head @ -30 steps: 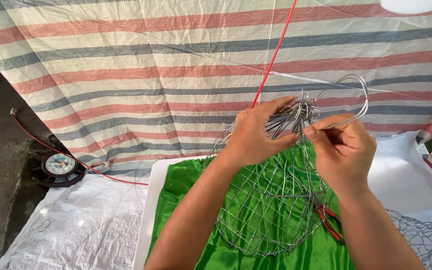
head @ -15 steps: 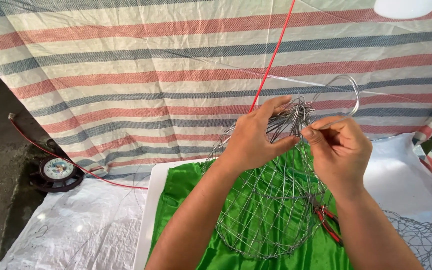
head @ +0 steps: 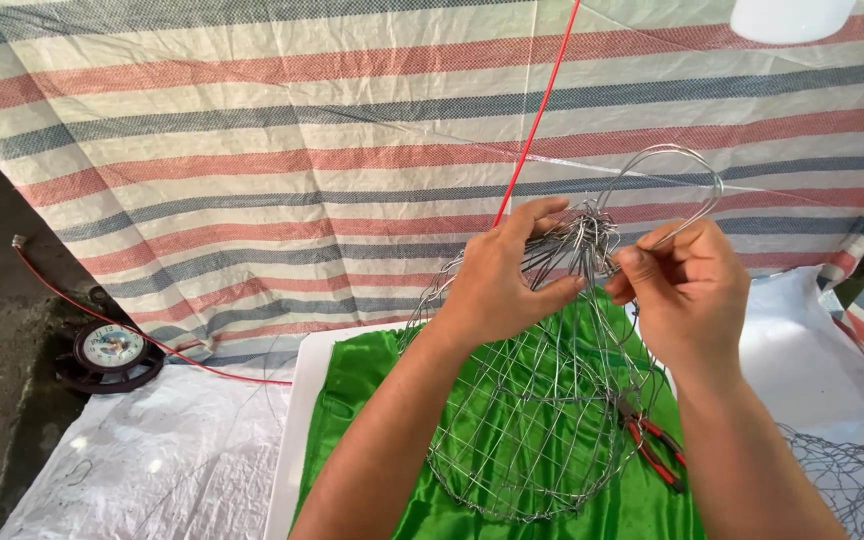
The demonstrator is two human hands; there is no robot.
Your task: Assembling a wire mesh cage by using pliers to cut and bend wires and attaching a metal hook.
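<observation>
A round wire mesh basket (head: 532, 420) stands tilted over a green cloth (head: 372, 385), its wires gathered into a bundle (head: 577, 240) at the top. My left hand (head: 497, 280) grips the basket just below that bundle. My right hand (head: 687, 290) pinches a loose wire end (head: 682, 180) that loops up and over from the bundle. Both forearms reach in from the bottom of the view.
Red-handled pliers (head: 657, 450) lie on the cloth under my right arm. A striped tarp (head: 252, 150) hangs behind, with a red cord (head: 537, 110) across it. A round clock (head: 112, 350) sits on the ground at left. Another wire mesh piece (head: 842, 480) lies at right.
The wire loop has been drawn slightly tighter toward the bundle by my right hand. Both hands have stayed in place on the basket top.
</observation>
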